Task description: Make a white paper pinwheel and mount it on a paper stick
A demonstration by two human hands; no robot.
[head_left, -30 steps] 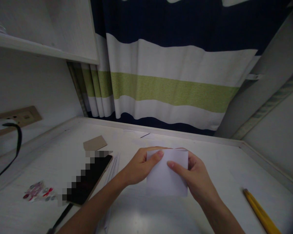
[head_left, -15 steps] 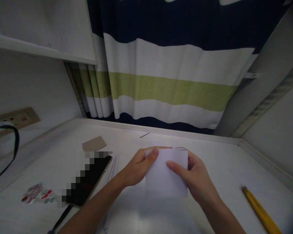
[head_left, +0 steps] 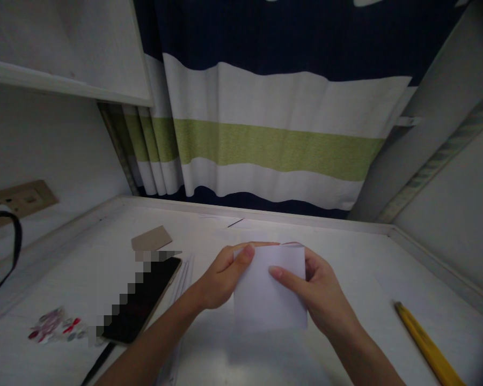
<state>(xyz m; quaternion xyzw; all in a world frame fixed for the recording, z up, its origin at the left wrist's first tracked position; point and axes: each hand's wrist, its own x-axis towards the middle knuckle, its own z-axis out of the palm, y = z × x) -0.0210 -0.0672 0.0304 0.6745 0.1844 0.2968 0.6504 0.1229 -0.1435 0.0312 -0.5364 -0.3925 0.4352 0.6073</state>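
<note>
the left hand (head_left: 221, 277) and right hand (head_left: 324, 289) pinch white paper (head_left: 270, 303) firmly, thumbs in front. left of their grip lies a phone (head_left: 151, 294); right, a yellow object (head_left: 425, 341).

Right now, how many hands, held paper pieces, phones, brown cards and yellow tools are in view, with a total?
Left hand and right hand: 2
Held paper piece, layers unclear: 1
Phone: 1
Brown card: 1
Yellow tool: 1
Total: 6

Fingers (head_left: 312, 261) mostly hidden behind white paper (head_left: 269, 301).
</note>
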